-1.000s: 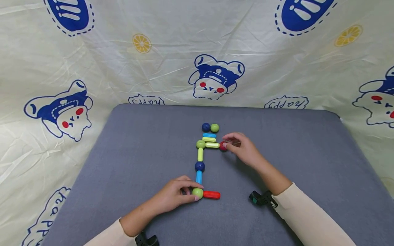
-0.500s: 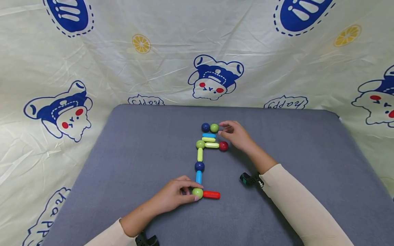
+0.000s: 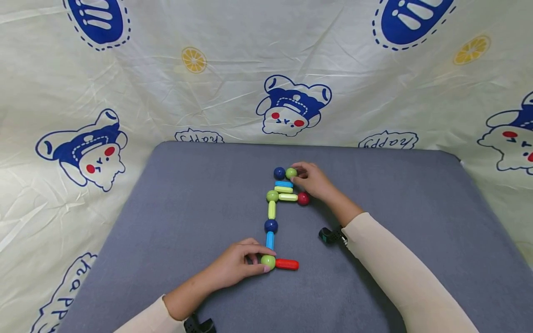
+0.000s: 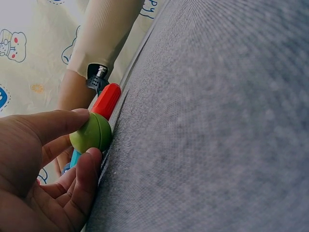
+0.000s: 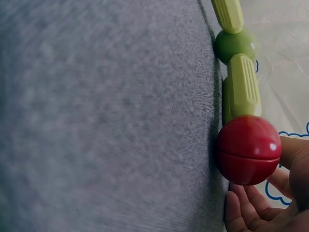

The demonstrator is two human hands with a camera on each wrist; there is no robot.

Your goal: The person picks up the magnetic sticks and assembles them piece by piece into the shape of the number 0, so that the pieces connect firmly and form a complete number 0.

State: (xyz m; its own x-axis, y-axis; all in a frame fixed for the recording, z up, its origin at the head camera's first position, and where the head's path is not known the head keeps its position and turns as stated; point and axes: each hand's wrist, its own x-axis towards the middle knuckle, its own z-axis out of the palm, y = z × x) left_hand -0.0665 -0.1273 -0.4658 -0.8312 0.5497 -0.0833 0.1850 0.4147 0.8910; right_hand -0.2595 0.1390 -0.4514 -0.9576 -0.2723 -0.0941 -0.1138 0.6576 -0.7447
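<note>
My left hand (image 3: 233, 264) pinches a green ball (image 3: 268, 262) between thumb and fingers; the left wrist view shows this grip on the green ball (image 4: 91, 133) up close. A red magnetic rod (image 3: 287, 264) sticks out rightward from it. From the same ball a chain runs away from me: a light blue rod (image 3: 270, 240), a dark blue ball (image 3: 271, 225), a yellow-green rod (image 3: 272, 210) and another green ball (image 3: 272, 196). There a yellow-green rod (image 3: 288, 197) leads right to a red ball (image 3: 303, 199). Farther back, my right hand (image 3: 315, 181) pinches a separate green ball (image 3: 291, 173).
Beside that far green ball sits a dark blue ball (image 3: 279, 173). A loose light blue rod (image 3: 284, 184) and a yellow-green rod (image 3: 283, 189) lie just nearer. Everything rests on a grey cloth-covered table (image 3: 200, 194), with a printed curtain (image 3: 233, 97) behind it.
My right hand has left the red ball and moved back and slightly left, where it now takes hold of the far green ball. The left hand has stayed in place.
</note>
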